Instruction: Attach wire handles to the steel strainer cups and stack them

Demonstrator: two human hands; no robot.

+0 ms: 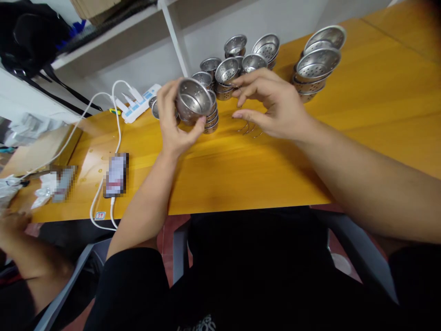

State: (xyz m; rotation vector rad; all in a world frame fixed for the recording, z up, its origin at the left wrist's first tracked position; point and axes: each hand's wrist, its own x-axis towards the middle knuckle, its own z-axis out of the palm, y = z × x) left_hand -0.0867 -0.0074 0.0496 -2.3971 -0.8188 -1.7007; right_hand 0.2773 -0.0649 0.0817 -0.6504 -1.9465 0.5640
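My left hand (172,122) is closed around a perforated metal cup (193,99), its open mouth tilted toward me above the table. Just right of it, my right hand (268,103) hovers with thumb and fingers apart. A thin dark line shows at its fingertips, too small to make out. Beneath that hand lie several thin curved wire pieces (246,128) on the tabletop. Behind both hands stand several stacks of similar perforated cups (227,71). One stack (211,122) is partly hidden behind the held cup.
Larger perforated cups (319,64) are stacked at the back right of the wooden table (220,184). On the left are a white power strip (141,103), charging cables and a phone (116,174). Another person's arm (31,257) rests at the far left. A shelf (138,27) borders the back.
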